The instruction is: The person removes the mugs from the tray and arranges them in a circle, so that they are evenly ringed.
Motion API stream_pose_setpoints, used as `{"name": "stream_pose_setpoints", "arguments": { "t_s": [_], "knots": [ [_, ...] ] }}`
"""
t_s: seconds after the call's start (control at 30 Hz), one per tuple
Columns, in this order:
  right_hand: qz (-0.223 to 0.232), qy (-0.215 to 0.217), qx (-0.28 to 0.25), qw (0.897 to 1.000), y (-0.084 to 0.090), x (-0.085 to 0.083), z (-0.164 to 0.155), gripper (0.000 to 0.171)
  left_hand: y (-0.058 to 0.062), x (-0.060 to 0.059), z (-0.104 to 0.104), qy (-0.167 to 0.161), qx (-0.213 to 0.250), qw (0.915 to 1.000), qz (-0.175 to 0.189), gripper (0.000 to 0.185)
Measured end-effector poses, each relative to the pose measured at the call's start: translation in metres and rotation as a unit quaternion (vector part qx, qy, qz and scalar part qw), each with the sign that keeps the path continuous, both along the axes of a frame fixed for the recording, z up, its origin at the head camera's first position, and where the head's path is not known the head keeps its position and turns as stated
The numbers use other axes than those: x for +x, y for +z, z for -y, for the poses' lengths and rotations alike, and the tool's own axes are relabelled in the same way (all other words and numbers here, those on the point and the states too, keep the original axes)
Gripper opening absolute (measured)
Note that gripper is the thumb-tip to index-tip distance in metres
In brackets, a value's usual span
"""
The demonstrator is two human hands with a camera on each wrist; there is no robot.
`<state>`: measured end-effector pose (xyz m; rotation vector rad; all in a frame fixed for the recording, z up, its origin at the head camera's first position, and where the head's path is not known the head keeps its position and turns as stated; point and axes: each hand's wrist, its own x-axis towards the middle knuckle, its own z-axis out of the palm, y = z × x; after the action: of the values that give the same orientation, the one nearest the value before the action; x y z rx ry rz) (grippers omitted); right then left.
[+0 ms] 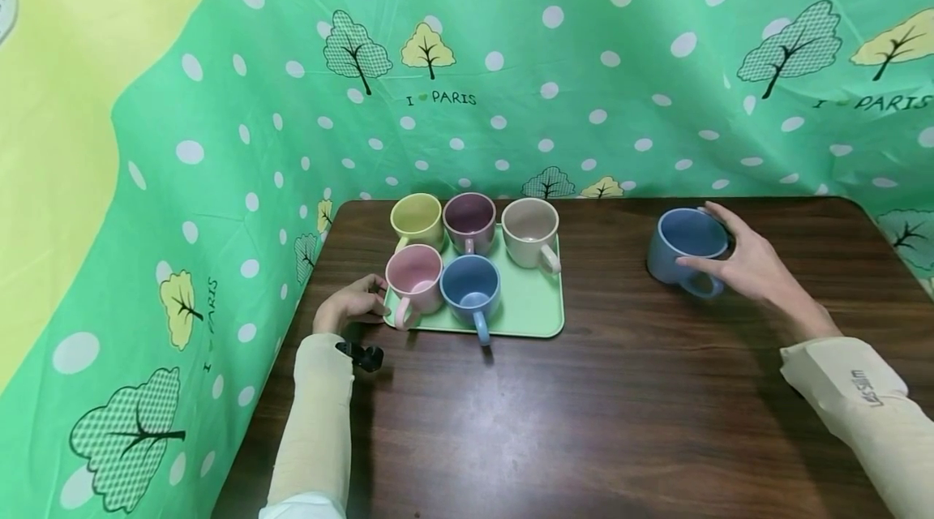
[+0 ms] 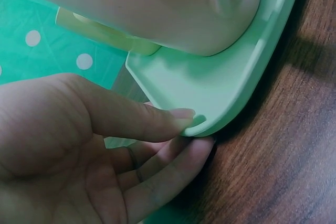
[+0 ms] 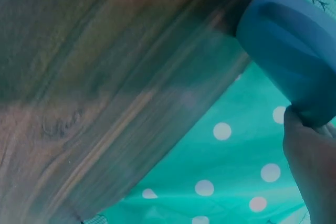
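A light green tray lies on a dark wooden table and holds a yellow mug, a purple mug, a beige mug, a pink mug and a blue mug. My left hand pinches the tray's near left corner. In the left wrist view the thumb of that left hand lies on the tray rim with fingers under it, below the pink mug. Off to the right, my right hand grips a second, lone blue mug by its rim. The right wrist view shows that lone blue mug above the right hand.
A green polka-dot cloth with trees walls the table at the back and both sides. The table's left edge runs right beside my left wrist. Bare wood stretches between the tray and the lone mug, and across the front.
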<state>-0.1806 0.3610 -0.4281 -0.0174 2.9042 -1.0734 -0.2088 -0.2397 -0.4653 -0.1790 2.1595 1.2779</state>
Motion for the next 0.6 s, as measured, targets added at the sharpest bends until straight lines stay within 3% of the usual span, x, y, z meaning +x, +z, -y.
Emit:
{"name": "stream_pose_setpoints", "arguments": {
  "t_s": [0.3,0.6],
  "knots": [
    [0.032,0.053,-0.002,0.998,0.0053,-0.0039,-0.0074,0.107,0.0010,-0.0005,0.0007,-0.003,-0.004,1.0000,-0.004,0.049],
    [0.034,0.063,0.004,0.997,0.0078,-0.0036,-0.0065,0.107,0.0024,0.0021,-0.0007,0.001,0.004,1.0000,0.006,0.049]
  ]
}}
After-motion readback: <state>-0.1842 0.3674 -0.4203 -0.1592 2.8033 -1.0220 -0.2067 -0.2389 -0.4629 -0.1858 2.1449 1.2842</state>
